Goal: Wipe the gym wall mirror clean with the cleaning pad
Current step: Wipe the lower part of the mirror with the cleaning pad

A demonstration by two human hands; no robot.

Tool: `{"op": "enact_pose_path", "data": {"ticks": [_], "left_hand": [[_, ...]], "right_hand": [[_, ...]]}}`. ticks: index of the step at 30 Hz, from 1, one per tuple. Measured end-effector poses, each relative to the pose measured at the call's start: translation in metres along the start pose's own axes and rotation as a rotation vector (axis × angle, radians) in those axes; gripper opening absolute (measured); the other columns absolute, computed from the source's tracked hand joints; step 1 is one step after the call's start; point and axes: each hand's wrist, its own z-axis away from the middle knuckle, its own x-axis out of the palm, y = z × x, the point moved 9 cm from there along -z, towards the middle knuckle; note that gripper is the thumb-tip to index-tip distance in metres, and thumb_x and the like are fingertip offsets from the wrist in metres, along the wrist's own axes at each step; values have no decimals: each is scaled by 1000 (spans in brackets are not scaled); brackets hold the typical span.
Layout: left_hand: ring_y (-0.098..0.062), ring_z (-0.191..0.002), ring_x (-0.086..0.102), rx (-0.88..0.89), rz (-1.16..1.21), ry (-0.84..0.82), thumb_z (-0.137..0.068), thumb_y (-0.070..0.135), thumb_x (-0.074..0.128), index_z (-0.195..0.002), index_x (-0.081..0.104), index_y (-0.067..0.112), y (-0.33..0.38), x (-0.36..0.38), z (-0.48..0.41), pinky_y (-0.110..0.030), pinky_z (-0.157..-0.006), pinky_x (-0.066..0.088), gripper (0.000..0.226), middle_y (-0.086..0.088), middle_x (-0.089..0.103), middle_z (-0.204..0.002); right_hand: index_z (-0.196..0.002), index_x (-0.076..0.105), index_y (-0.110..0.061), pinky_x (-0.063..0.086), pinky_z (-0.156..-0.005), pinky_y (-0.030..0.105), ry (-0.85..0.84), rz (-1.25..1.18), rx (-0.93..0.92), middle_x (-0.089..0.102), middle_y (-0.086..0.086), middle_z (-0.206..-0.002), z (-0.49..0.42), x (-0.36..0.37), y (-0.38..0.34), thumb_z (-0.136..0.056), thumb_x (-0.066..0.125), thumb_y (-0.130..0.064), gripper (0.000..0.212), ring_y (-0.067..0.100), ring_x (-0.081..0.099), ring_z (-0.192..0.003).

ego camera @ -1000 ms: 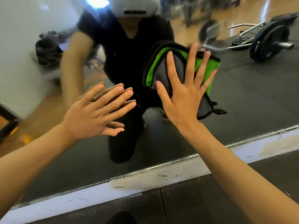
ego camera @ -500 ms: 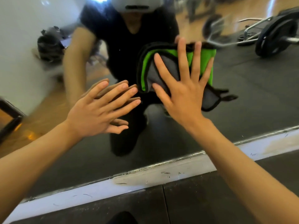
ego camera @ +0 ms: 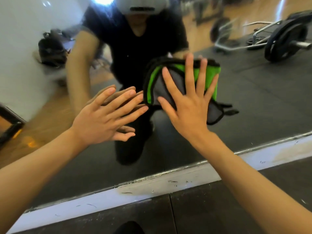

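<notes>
**Flat palms on a gym mirror**

Above a dark floor mat (ego camera: 202, 215) and a scuffed white baseboard (ego camera: 152, 188), a person's left hand (ego camera: 103, 120) rests flat on the wall mirror (ego camera: 253, 107), fingers straight, its grip open and empty. Just beside it, the right hand (ego camera: 189, 107) presses the green, grey and black cleaning pad (ego camera: 170, 81) against the glass with spread, straight fingers. The mirror reflects a barbell (ego camera: 285, 43) on the black gym floor.
</notes>
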Motion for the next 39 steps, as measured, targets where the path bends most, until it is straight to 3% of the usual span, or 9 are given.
{"op": "enact_pose_path", "data": {"ticks": [4,8,11,16,24,28,33,37,39], "left_hand": [[-26,-163,12,-29,3,-1,-101,72,46,-164,39,21,-5,1,-2,-47,-133,2,81,-8,29,-172],[-27,-161,21,-15,-11,8,-100,74,46,-164,38,21,-2,-1,-2,-47,-133,4,84,-9,30,-172],[-28,-158,26,-2,-30,15,-98,76,47,-165,36,21,0,-1,-1,-48,-133,5,88,-9,27,-173],[-28,-159,26,-2,-24,-1,-99,75,46,-166,35,21,0,0,2,-50,-131,8,87,-9,27,-173],[-28,-159,26,-16,-12,7,-98,75,48,-165,35,20,-1,-1,2,-49,-131,7,88,-9,28,-173],[-29,-159,27,-7,-10,18,-99,74,47,-166,34,19,-1,-2,0,-49,-132,7,87,-9,27,-173],[-31,-158,31,-8,11,36,-101,73,46,-166,34,18,-1,-3,0,-50,-131,9,85,-10,28,-173],[-32,-155,35,1,1,33,-103,70,43,-165,35,16,-2,-3,1,-51,-131,8,83,-12,31,-171],[-33,-156,34,5,-19,37,-104,70,42,-165,34,16,-1,-3,0,-51,-131,7,83,-12,30,-172]], "right_hand": [[-160,32,-38,10,-123,63,22,97,-79,16,13,-172,52,15,19,-107,46,-51,56,38,10,-159],[-153,39,-36,12,-120,65,-195,165,-47,-6,5,-175,172,55,56,-95,59,-47,63,32,-6,-160],[-152,41,-36,14,-119,70,-146,59,13,-8,6,-174,134,43,43,-102,53,-54,55,35,-7,-160],[-158,40,-34,10,-122,67,52,49,-11,17,13,-166,14,4,10,-106,49,-56,57,46,21,-153],[-162,23,-42,6,-124,63,-191,131,-67,-4,5,-175,189,56,69,-97,57,-45,74,33,-3,-160],[-154,39,-34,8,-121,71,-105,-19,151,-5,7,-174,149,47,54,-106,47,-48,51,37,-5,-159],[-157,39,-27,11,-120,71,78,8,122,33,28,-161,43,9,37,-107,45,-49,55,52,21,-150],[-161,29,-36,13,-121,69,16,76,60,26,21,-162,86,23,50,-109,38,-49,55,37,6,-159],[-164,19,-36,8,-124,66,1,39,217,23,23,-163,108,29,59,-110,34,-48,58,35,2,-160]]}}
